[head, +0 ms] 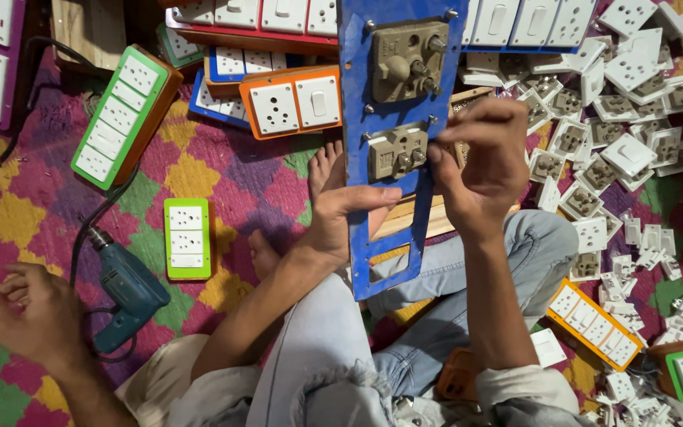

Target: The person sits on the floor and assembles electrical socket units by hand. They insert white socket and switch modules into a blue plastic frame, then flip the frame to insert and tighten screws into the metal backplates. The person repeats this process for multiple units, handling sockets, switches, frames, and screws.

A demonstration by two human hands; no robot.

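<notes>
Denim-clad knees (436,277) of the seated person fill the bottom of the view, and propped up from them rises the long blue plastic panel with rectangular cut-outs (393,150), the landmark for everything else. It seems held upright this way so that its back faces the wearer and the parts fitted in it can be reached. Two beige socket modules sit in its openings: an upper one (407,59) and a lower beige socket module with brass screw terminals (397,152). The left hand (341,221) grips the panel's left edge just below that lower module, thumb laid across the face and fingers wrapped behind, apparently steadying it. The right hand (480,162) comes in from the panel's right edge, its fingers (439,158) drawn together in a pinch touching the module's right side at the terminals; whether they hold a small screw I cannot tell. Left of the panel, on the bright patchwork mat (33,213), lie a small green-framed white socket plate (186,238), a teal electric drill (128,292) and a long green-and-wood switchboard (124,115). Another person's hand (29,312) rests well left of the panel, near the drill. Right of the panel spreads a heap of loose white socket parts (626,119).
</notes>
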